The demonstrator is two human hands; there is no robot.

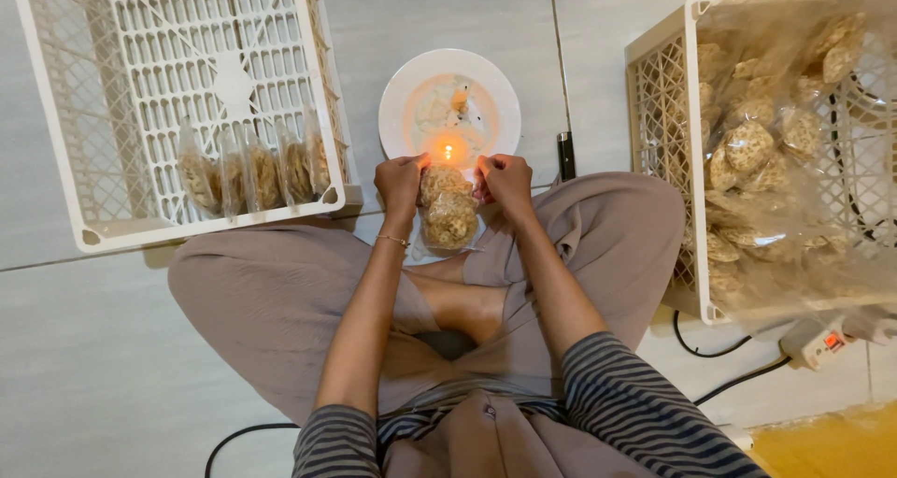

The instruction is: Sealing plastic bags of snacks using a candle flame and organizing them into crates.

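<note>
I sit cross-legged on the tiled floor. My left hand (400,183) and my right hand (505,181) pinch the two top corners of a small clear plastic bag (448,209) filled with round brown crackers. The bag's top edge is held right at a small lit candle flame (448,150). The candle stands on a white plate (404,93) on the floor just beyond my hands.
A white plastic crate (56,104) at the left holds several packed cracker bags (252,174) standing along its near wall. A second white crate (659,95) at the right holds a large clear bag of loose crackers (747,146). A dark lighter (566,155), a power strip (822,340) and black cables (719,352) lie nearby.
</note>
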